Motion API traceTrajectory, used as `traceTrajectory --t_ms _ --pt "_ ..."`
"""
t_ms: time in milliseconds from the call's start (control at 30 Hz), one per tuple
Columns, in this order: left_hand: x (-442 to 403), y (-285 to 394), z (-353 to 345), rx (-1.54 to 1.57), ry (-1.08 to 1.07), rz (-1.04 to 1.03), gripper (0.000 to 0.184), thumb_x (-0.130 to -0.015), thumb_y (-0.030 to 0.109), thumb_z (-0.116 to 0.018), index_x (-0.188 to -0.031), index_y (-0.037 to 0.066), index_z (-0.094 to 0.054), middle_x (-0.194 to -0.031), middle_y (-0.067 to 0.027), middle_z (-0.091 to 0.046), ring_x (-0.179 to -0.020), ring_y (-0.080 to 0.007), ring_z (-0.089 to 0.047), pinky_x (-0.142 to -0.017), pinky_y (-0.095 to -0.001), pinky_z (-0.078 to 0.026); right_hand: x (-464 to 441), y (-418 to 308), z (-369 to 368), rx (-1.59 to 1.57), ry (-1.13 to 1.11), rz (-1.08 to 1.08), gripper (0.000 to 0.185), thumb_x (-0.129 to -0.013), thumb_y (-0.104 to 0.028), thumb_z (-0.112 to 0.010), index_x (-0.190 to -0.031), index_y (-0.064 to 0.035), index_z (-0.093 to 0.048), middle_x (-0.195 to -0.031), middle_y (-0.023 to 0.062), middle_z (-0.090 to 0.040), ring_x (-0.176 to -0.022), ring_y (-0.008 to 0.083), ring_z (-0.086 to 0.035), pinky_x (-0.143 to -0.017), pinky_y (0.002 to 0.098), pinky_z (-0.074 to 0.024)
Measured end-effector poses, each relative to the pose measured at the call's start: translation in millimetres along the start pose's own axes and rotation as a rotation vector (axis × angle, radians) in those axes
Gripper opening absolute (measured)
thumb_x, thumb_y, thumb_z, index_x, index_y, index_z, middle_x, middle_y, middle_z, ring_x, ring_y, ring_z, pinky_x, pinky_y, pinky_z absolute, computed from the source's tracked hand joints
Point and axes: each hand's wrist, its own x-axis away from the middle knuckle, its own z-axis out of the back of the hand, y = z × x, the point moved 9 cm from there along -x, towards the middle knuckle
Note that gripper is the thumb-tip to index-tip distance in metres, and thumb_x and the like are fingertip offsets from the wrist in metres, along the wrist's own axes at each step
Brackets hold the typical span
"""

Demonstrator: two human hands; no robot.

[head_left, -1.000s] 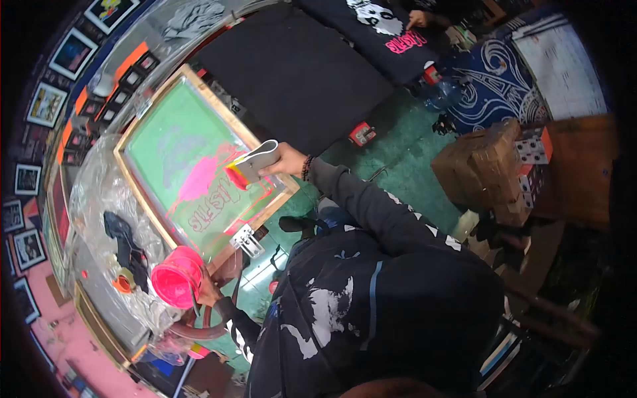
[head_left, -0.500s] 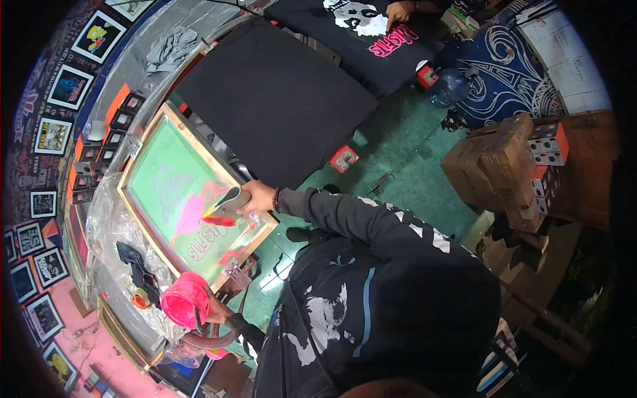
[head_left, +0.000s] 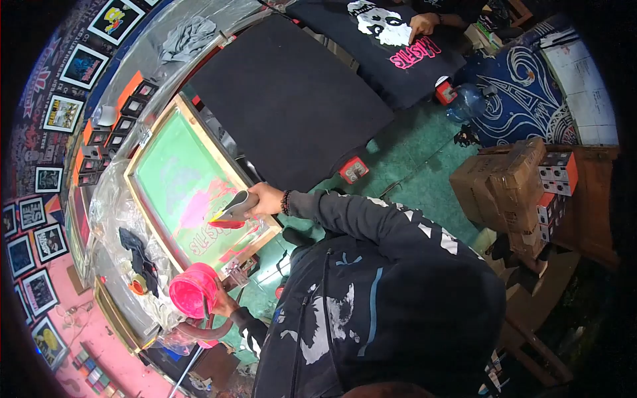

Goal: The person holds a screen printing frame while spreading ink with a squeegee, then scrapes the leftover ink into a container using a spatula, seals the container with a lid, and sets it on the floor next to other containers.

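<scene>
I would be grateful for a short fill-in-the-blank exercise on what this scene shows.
1. The right hand holds a bent grey scraper over a rectangular, wooden-framed screen with mostly ____ mesh.
2. The left hand holds a round plastic bucket coloured bright ____.
3. On the black printed fabric by another person's hand, the pink lettering reads "____".
4. Beside that lettering, the large skull print is mainly ____.

Missing words: green; pink; Misfits; white.
</scene>
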Motion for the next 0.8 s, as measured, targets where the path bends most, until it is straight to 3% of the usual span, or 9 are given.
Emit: traceTrajectory --t_ms 300,500,567,600,667,700,800 --pt "-59.6 -1.2 3.8 -0.125 -0.157 -0.115 0.081 -0.073 0.023 -0.089 -0.140 -0.001 -0.050 -0.142 -0.0131 -0.057 -0.127 -0.0297 -0.056 -0.109 -0.0452 -0.043 -10.2 11.1 -28.8 0.053 0.058 0.083 0.039 -0.078 -0.015 -0.085 -0.109 0.0028 -0.069 -0.099 0.0087 -0.076 -0.089 0.0099 -0.066 -0.082 0.0307 -0.0537" --pt "-65.8 27.2 -28.3 -0.321 -0.191 -0.244 0.080 -0.072 0.023 -0.090 -0.138 -0.002 -0.052 -0.140 -0.0133 -0.059 -0.125 -0.0296 -0.057 -0.108 -0.0449 -0.044 -12.6 26.2 -21.2 0.099 0.117 -0.032 0.041 -0.079 -0.017 -0.084 -0.110 0.0047 -0.068 -0.097 0.0092 -0.075 -0.088 0.0118 -0.066 -0.079 0.0312 -0.0541" --pt "-82.6 -6.8 -30.6 -0.156 -0.141 -0.186 0.069 -0.072 0.012 -0.090 -0.129 -0.008 -0.057 -0.134 -0.0179 -0.063 -0.118 -0.0304 -0.062 -0.107 -0.0449 -0.045 -4.4 -6.5 -13.8 0.013 0.124 0.157 0.040 -0.079 -0.016 -0.082 -0.112 0.0018 -0.067 -0.090 0.0080 -0.074 -0.079 0.0112 -0.064 -0.074 0.0319 -0.0539" --pt "-86.5 -19.3 -33.8 0.298 -0.253 -0.101 0.065 -0.073 0.010 -0.089 -0.128 -0.008 -0.058 -0.133 -0.0175 -0.063 -0.118 -0.0301 -0.062 -0.107 -0.0445 -0.045 -7.9 -1.2 -10.7 -0.002 0.161 0.211 0.039 -0.076 -0.015 -0.082 -0.109 0.0013 -0.068 -0.088 0.0090 -0.074 -0.078 0.0111 -0.065 -0.072 0.0329 -0.0537" --pt "-64.3 1.4 -53.1 0.367 -0.199 -0.063 0.066 -0.077 0.009 -0.086 -0.132 -0.007 -0.054 -0.136 -0.0178 -0.061 -0.117 -0.0313 -0.062 -0.108 -0.0451 -0.045 -15.1 9.2 -3.4 0.066 0.261 0.258 0.037 -0.071 -0.018 -0.079 -0.101 0.0009 -0.069 -0.078 0.0156 -0.069 -0.074 0.0209 -0.068 -0.069 0.0379 -0.0537" --pt "-40.8 31.9 -55.6 -0.013 -0.028 -0.124 0.071 -0.078 0.010 -0.085 -0.138 -0.006 -0.050 -0.139 -0.0185 -0.058 -0.116 -0.0328 -0.062 -0.108 -0.0461 -0.045 -13.3 6.5 0.0 -0.056 0.232 0.258 0.033 -0.070 -0.016 -0.076 -0.099 -0.0014 -0.070 -0.074 0.0163 -0.068 -0.071 0.0237 -0.068 -0.067 0.0388 -0.0535" --pt "16.1 55.0 -80.6 0.024 0.093 0.232 0.095 -0.074 0.037 -0.088 -0.143 0.014 -0.027 -0.141 -0.0190 -0.051 -0.105 -0.0393 -0.063 -0.085 -0.0578 -0.059 -23.0 28.6 1.3 -0.138 0.179 0.157 0.027 -0.069 -0.011 -0.073 -0.094 -0.0011 -0.068 -0.074 0.0139 -0.069 -0.071 0.0230 -0.069 -0.067 0.0386 -0.0536"
